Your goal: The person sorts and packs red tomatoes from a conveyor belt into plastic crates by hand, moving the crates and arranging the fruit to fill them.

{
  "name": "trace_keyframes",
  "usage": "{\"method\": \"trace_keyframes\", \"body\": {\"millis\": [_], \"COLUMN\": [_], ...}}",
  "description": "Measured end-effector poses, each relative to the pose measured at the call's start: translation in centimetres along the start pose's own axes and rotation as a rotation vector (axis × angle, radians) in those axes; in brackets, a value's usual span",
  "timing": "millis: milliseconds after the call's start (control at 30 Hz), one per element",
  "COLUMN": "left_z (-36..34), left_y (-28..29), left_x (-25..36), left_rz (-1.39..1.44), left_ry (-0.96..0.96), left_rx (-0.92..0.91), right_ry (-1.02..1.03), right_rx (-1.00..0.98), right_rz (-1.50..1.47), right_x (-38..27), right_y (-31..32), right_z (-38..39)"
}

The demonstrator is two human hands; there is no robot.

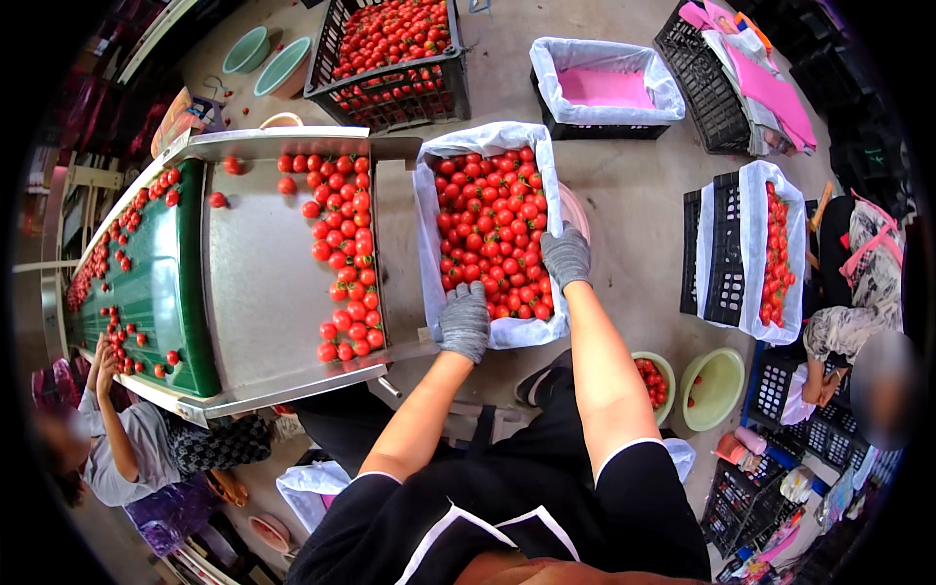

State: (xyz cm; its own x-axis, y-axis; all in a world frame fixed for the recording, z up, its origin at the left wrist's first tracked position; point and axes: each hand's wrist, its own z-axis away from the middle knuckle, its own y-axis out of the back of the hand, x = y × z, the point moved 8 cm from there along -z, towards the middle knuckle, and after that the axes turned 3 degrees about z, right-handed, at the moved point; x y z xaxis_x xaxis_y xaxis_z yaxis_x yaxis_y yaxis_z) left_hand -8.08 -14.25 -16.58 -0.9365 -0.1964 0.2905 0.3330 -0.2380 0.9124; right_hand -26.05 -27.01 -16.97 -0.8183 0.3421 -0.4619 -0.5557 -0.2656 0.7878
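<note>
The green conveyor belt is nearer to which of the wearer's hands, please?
Left: the left hand is right of the green conveyor belt, beyond the metal tray; the right hand is farther right.

room right of crate (526, 334), tray (258, 283) blocking left

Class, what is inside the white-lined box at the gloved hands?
Red tomatoes lie inside its white liner. They hide the bottom, so what lies down there cannot be seen.

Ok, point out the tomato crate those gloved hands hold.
In the head view, the tomato crate is central, between the metal tray on its left and the right hand on its right rim.
</note>
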Motion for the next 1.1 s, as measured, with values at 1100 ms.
{"method": "trace_keyframes", "body": {"millis": [1100], "left_z": [-1.8], "left_y": [16.8], "left_x": [5.9], "left_rz": [1.989], "left_ry": [0.121], "left_rx": [-0.491], "right_ry": [0.011], "right_rx": [-0.009], "right_rz": [-0.077], "right_x": [0.7], "right_y": [0.0], "right_z": [-0.2]}}
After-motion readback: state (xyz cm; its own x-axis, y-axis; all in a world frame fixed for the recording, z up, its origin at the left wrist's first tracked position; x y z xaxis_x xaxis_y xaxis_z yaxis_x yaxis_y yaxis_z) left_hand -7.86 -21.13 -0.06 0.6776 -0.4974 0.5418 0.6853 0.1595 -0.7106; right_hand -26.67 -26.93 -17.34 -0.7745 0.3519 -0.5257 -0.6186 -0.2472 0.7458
